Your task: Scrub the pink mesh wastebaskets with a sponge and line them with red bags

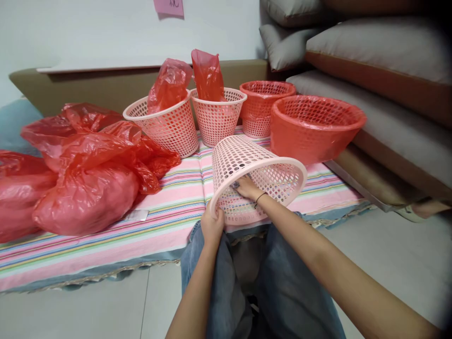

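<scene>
A pink perforated plastic basket [247,165] lies tipped toward me on the striped cloth, its opening facing my lap. My left hand [212,227] grips the basket's near rim, fingers closed on it. My right hand [247,187] reaches inside the basket, fingers against its inner wall; a dark band circles that wrist. Whether anything is in the right fingers is hidden by the mesh.
A heap of red plastic bags [88,174] lies at the left on the striped cloth [169,207]. Behind stand two pink baskets [165,123] [218,115] with red bags stuffed in, and two baskets [263,106] [314,125] lined with red bags. Grey cushions [381,52] are stacked at right.
</scene>
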